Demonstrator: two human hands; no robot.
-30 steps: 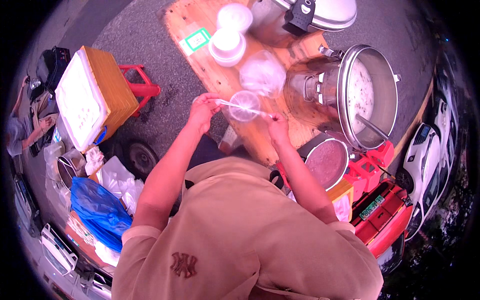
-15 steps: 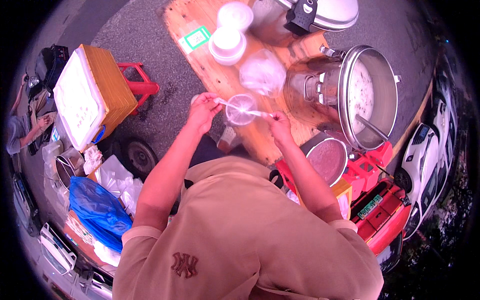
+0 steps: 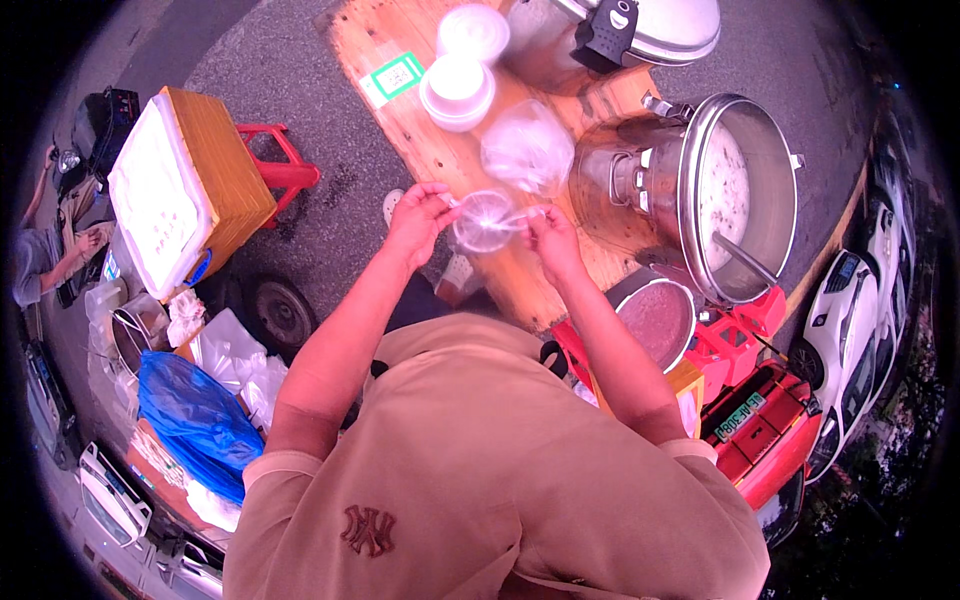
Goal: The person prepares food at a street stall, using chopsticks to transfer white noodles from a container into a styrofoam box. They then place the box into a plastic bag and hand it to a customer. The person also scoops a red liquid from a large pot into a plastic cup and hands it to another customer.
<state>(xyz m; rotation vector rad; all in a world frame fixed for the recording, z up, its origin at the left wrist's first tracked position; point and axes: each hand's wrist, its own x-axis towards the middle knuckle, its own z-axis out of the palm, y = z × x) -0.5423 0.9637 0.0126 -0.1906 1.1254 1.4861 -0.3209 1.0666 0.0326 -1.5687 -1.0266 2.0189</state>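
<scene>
A round, whitish container in a thin clear plastic bag [image 3: 485, 222] is between my hands at the table's near edge; I cannot tell whether it rests on the wood. My left hand [image 3: 417, 222] pinches one gathered end of the bag. On the other side, my right hand [image 3: 553, 243] grips the opposite end, fingers closed. Just beyond lies a bundle of clear plastic [image 3: 527, 147] on the wooden table [image 3: 430, 160]. Past it stand stacks of white bowls [image 3: 457, 92] and clear-looking round tubs or lids [image 3: 473, 34].
To the right stands a large steel pot [image 3: 745, 195] with pale liquid and a ladle handle. Nearer is a smaller pot [image 3: 655, 322] of reddish-brown contents. A lidded box [image 3: 220, 165] sits on a red stool [image 3: 290, 170] at left, above blue plastic [image 3: 195, 415].
The two bag ends, stretched out as strips before, are now shorter between my fingers. My right hand has turned and closed in slightly; my left has shifted a little.
</scene>
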